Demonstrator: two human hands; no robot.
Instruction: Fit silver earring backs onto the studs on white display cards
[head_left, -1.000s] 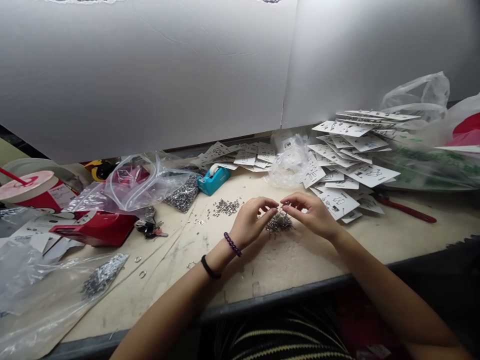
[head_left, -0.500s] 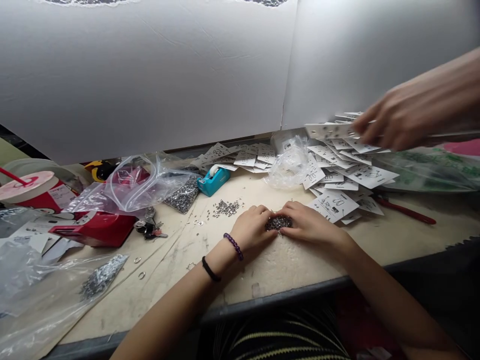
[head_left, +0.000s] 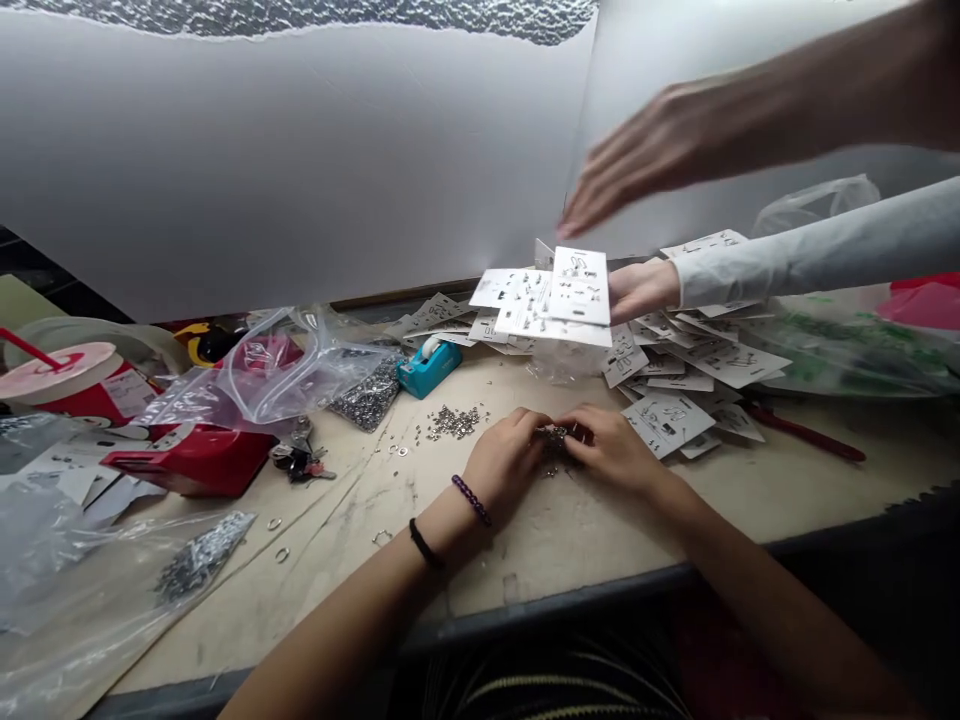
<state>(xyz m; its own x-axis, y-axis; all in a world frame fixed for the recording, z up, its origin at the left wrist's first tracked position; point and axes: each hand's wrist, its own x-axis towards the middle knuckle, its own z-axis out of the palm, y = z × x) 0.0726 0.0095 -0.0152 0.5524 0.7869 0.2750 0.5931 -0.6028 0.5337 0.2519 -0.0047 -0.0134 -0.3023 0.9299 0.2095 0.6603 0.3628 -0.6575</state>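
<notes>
My left hand (head_left: 510, 452), with a purple bead bracelet and a black band on its wrist, curls around a small heap of tiny dark metal pieces (head_left: 553, 436) on the tabletop. From the other side my right hand (head_left: 606, 440) closes on the same heap, thumb and fingers bent. The fingers hide most of the heap, and a few pieces lie loose just below it. Left of my hands is another scatter of small metal pieces (head_left: 455, 422). A teal tape dispenser (head_left: 430, 368) stands behind that scatter.
A co-worker's hand holds white printed cards (head_left: 551, 305) beyond my hands; the other hovers above. More cards (head_left: 667, 420) pile up at right, beside a red-handled tool (head_left: 814, 434). At left are a zip bag (head_left: 367, 390), keys (head_left: 300, 460), a red scoop-like container (head_left: 191, 462) and a cup (head_left: 97, 385).
My hands have drawn closer around the metal pieces, and less of the heap shows. The co-worker's hand has moved left and up; a second, sleeved one has come in with cards.
</notes>
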